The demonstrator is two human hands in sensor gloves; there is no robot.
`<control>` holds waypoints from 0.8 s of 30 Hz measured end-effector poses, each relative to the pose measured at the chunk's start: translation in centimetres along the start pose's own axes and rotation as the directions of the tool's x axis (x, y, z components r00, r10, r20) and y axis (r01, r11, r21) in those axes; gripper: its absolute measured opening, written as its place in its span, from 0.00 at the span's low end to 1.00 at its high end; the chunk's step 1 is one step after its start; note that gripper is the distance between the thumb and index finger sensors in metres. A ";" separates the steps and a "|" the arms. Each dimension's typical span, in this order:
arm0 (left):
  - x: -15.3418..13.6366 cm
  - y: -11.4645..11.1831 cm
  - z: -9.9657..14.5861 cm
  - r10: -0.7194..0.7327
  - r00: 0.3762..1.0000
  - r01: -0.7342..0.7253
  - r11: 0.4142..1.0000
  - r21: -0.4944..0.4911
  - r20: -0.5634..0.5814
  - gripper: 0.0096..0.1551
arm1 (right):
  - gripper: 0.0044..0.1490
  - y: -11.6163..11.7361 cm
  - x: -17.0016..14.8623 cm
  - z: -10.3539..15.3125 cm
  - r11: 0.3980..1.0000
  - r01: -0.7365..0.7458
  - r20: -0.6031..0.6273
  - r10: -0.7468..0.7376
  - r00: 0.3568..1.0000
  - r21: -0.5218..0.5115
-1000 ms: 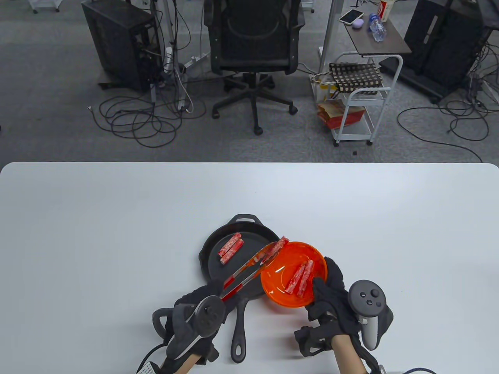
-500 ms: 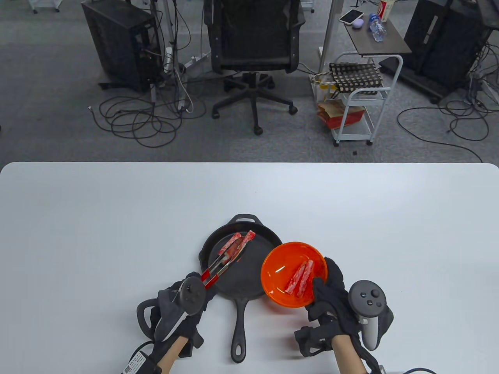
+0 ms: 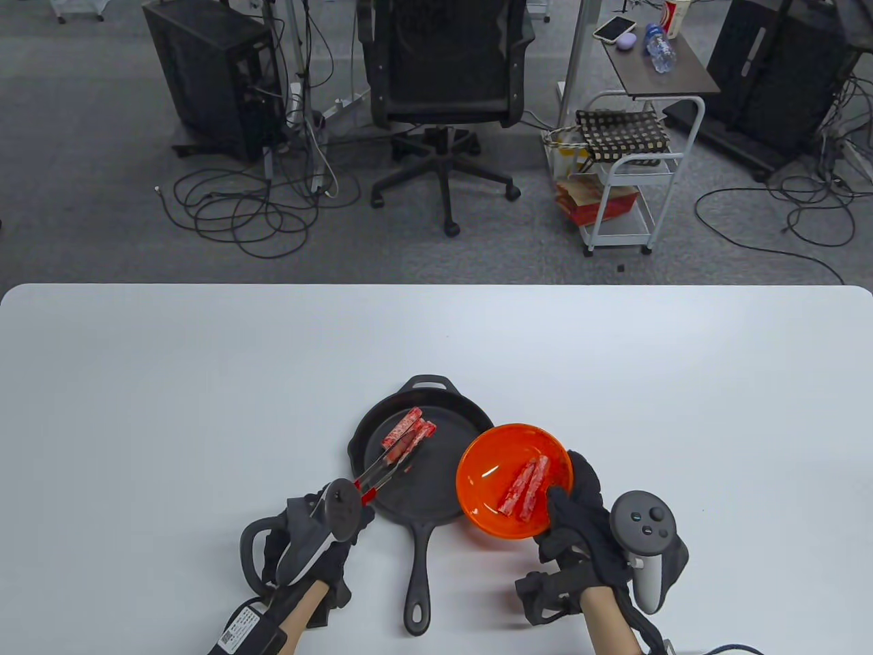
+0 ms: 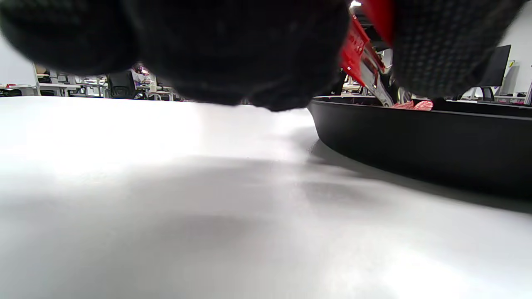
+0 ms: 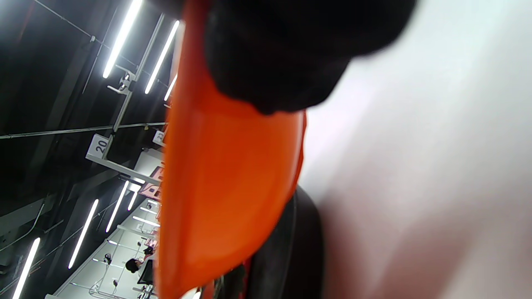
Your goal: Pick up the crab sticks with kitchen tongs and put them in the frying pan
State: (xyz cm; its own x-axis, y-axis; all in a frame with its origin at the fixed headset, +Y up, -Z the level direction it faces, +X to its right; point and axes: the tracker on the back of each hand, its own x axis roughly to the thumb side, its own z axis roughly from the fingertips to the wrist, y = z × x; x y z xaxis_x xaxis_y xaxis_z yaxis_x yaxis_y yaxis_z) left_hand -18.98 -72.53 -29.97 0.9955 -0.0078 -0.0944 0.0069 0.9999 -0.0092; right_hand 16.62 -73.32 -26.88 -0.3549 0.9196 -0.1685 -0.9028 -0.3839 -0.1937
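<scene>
A black frying pan [image 3: 436, 484] sits near the table's front edge with its handle pointing toward me. My left hand [image 3: 351, 508] grips red-handled kitchen tongs [image 3: 382, 471], whose tips reach down into the pan at a crab stick [image 3: 419, 434]. This stick lies against another crab stick [image 3: 402, 424]. Whether the tongs still clamp it is unclear. My right hand [image 3: 569, 508] grips the near right rim of an orange bowl [image 3: 484, 471] holding two crab sticks [image 3: 525, 488]. The left wrist view shows the tongs [image 4: 361, 54] above the pan wall [image 4: 415, 137].
The orange bowl overlaps the pan's right rim, and the right wrist view shows it [image 5: 224, 174] close up against the pan [image 5: 291, 249]. An office chair [image 3: 443, 82] and a white cart [image 3: 627, 184] stand on the floor beyond the white table [image 3: 204, 382].
The left hand swung the tongs with a crab stick left from the bowl's edge over the pan, then lowered it beside the sticks lying there. The right hand and bowl stayed still.
</scene>
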 end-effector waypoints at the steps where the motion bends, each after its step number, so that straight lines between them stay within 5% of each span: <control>1: 0.0 0.0 0.0 -0.002 1.000 0.002 1.000 -0.003 -0.001 0.44 | 0.40 0.0 0.0 0.0 1.000 0.001 0.000 -0.001 1.000 0.000; 24: 0.2 -0.1 -0.2 -0.034 0.999 0.034 0.999 -0.023 -0.007 0.45 | 0.40 0.0 0.0 0.0 1.000 0.001 -0.002 -0.001 1.000 0.000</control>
State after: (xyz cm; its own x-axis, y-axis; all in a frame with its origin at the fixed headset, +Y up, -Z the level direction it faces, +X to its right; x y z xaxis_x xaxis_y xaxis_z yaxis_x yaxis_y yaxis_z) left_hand -18.75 -72.67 -30.17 0.9940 -0.0415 -0.1008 0.0381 0.9986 -0.0356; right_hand 16.61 -73.34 -26.84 -0.3538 0.9198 -0.1698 -0.9032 -0.3832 -0.1934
